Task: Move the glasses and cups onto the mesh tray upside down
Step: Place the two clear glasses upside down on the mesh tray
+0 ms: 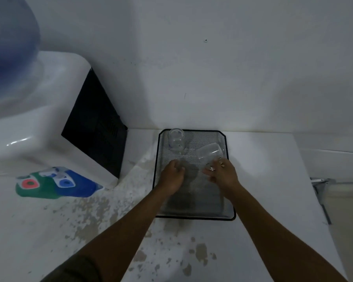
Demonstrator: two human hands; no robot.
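A rectangular mesh tray [194,204] with clipped corners and a dark rim lies flat on a white countertop [273,180], its far edge close to the white wall [212,68]. The tray floor is fine perforated metal with a dull grey sheen.

One clear glass [176,140] stands on the tray at about 11 o'clock from the tray centre, near the far left corner. It is cylindrical with smooth transparent walls; whether its mouth faces up or down cannot be told.

The right hand [222,176] is over the tray at about 2 o'clock from the centre. Its fingers are closed around the lower end of a second clear tumbler [209,154], which is tilted well off vertical, its free end pointing toward 11 o'clock. The tumbler is held above the mesh and apart from the standing glass.

The left hand [172,176] is over the tray at about 10 o'clock from the centre. Its fingers are loosely curled and hold nothing. The two hands are near each other but not touching.

The countertop is smooth white at 3 o'clock and blotched with grey-brown patches at 6 to 8 o'clock. At 9 o'clock sits a glossy white water dispenser [39,119] with rounded edges, a black ribbed side panel, a blue bottle [10,47] on top, and red and blue taps.
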